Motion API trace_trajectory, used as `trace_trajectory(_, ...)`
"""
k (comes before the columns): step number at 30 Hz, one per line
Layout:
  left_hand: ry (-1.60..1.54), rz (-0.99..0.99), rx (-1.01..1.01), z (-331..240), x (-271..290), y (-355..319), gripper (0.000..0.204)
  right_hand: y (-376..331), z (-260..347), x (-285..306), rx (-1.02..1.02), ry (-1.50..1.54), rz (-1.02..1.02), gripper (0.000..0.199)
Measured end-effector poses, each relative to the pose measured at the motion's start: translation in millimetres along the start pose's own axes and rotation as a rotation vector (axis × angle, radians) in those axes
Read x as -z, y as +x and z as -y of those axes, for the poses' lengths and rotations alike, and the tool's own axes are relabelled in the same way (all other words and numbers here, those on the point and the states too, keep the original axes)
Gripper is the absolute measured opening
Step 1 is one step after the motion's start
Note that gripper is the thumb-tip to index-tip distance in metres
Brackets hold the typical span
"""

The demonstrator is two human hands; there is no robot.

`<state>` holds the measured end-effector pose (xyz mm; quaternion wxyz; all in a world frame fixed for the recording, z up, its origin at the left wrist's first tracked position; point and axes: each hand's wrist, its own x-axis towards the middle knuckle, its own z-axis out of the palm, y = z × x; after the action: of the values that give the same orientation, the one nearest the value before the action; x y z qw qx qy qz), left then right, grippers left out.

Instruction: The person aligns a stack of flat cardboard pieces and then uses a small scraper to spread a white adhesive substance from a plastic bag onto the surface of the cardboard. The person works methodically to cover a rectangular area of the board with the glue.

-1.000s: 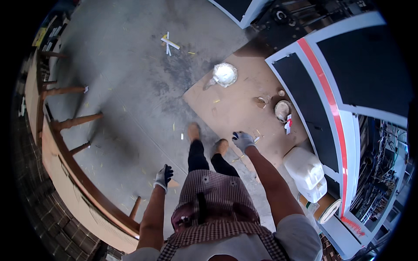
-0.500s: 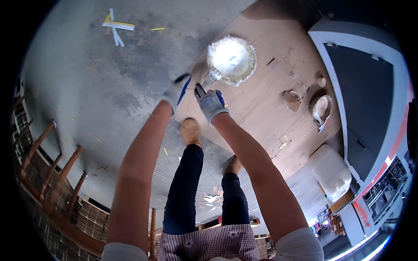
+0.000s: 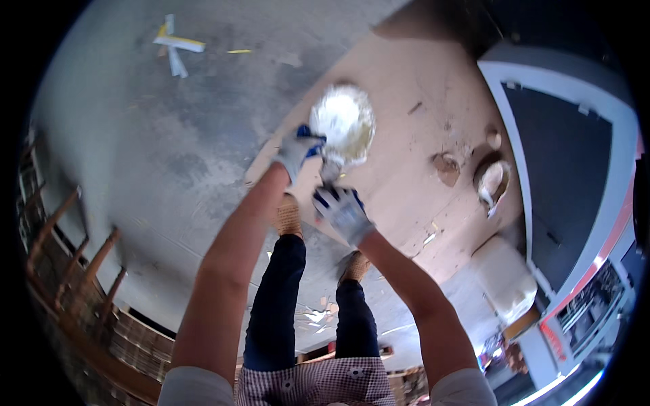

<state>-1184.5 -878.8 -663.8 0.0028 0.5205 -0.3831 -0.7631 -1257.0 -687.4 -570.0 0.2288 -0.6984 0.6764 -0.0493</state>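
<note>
Bright daylight, glare on the white bowl [image 3: 342, 122], motion blur, fisheye-bent dark edges.

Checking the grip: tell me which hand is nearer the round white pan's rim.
Left. The left hand touches the rim of the pan at its left edge; the right hand is below it, near the handle.

Grey concrete floor [image 3: 156, 155], a brown board [image 3: 420, 142], possibly wooden railings [image 3: 74, 271] left.

Round shiny whitish pan [image 3: 343, 122], residue inside, on brown board; handle toward person, gripped.
</note>
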Motion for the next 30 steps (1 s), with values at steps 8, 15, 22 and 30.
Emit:
trace_trajectory(8,-0.198,-0.156,-0.274,34.1,-23.7,-295.9,0.03,-169.1,90.4,212.5,-0.428,1.034,-0.353,0.028)
trace_trajectory(15,-0.441,-0.5,-0.224,-43.0,-56.1,-618.9,0.01,-238.8,137.8,401.0,-0.264,1.383,-0.363,0.031)
trace_trajectory(22,-0.579,-0.811,-0.424,-58.7,-139.0,-840.1,0.017,-248.5,255.6,528.2,0.073,1.535,0.019,0.04)
trace_trajectory(30,-0.949,-1.251,-0.796,77.2,-231.1,-1067.4,0.021,-379.2,491.4,537.2,0.622,1.127,0.298,0.036)
